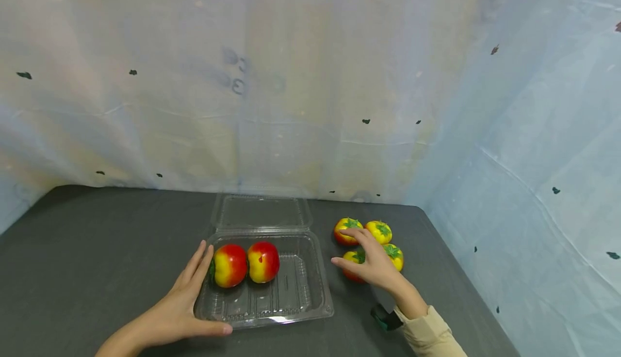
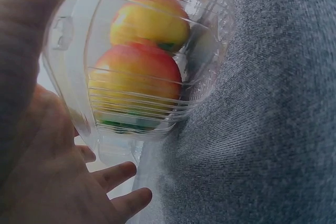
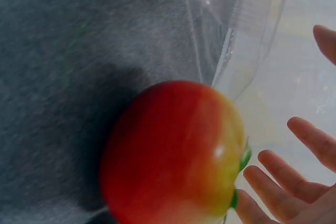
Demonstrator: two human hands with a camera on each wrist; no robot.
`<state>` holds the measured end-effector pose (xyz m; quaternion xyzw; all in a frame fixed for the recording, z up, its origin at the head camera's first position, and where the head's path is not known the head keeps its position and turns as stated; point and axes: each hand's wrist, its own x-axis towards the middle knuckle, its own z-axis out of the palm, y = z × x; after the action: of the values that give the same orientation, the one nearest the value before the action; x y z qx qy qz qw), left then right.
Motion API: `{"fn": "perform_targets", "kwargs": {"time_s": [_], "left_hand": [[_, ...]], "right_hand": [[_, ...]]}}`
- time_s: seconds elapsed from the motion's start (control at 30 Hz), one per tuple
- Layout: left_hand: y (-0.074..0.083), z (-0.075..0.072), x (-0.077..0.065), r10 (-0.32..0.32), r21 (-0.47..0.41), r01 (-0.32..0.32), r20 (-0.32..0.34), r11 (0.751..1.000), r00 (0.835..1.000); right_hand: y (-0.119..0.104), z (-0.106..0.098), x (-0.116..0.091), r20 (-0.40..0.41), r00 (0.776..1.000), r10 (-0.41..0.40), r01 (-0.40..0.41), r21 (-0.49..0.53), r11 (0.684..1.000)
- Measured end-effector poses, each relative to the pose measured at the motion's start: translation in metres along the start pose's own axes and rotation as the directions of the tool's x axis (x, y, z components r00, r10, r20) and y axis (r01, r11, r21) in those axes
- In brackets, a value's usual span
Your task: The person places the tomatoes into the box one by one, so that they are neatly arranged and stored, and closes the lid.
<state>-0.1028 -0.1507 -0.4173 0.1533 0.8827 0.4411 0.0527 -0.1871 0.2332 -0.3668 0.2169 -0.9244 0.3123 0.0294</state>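
Observation:
Two red-and-yellow persimmons (image 1: 263, 261) lie on their sides in the left part of a clear plastic clamshell box (image 1: 315, 292), whose lid (image 1: 262, 212) is folded back. My left hand (image 1: 181, 311) rests at the box's left front corner, fingers straight along the left wall and thumb at the front edge. Over a group of several persimmons on the right hovers my right hand (image 1: 375, 262), fingers spread and nothing gripped. In the right wrist view its fingertips are close to the green leafy top of a persimmon (image 3: 173, 150).
The dark grey table (image 1: 107, 238) ends at a pale hanging sheet (image 1: 291, 103) behind and to the right. Beside my right wrist a dark strap (image 1: 385, 318) shows. Another persimmon (image 1: 379, 232) sits at the back of the right-hand group.

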Motion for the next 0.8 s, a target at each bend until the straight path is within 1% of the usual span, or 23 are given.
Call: {"fn": "perform_targets", "kwargs": {"time_s": [0.2, 0.47, 0.7, 0.8], "left_hand": [[-0.001, 0.0, 0.0, -0.008, -0.001, 0.008, 0.002, 1.0, 1.0], [-0.001, 0.0, 0.001, 0.003, 0.002, -0.003, -0.006, 1.0, 1.0], [-0.001, 0.0, 0.001, -0.001, 0.0, 0.001, -0.002, 1.0, 1.0], [-0.001, 0.0, 0.001, -0.003, -0.007, 0.003, 0.005, 1.0, 1.0]], "right_hand": [[0.008, 0.001, -0.006, 0.001, 0.999, 0.032, -0.032, 0.012, 0.999], [0.018, 0.002, -0.012, -0.007, 0.998, 0.065, -0.065, -0.027, 0.998], [0.022, 0.009, -0.018, -0.066, 0.994, 0.086, -0.088, -0.029, 0.996], [0.025, 0.012, -0.02, -0.086, 0.993, 0.08, -0.083, -0.031, 0.996]]}}
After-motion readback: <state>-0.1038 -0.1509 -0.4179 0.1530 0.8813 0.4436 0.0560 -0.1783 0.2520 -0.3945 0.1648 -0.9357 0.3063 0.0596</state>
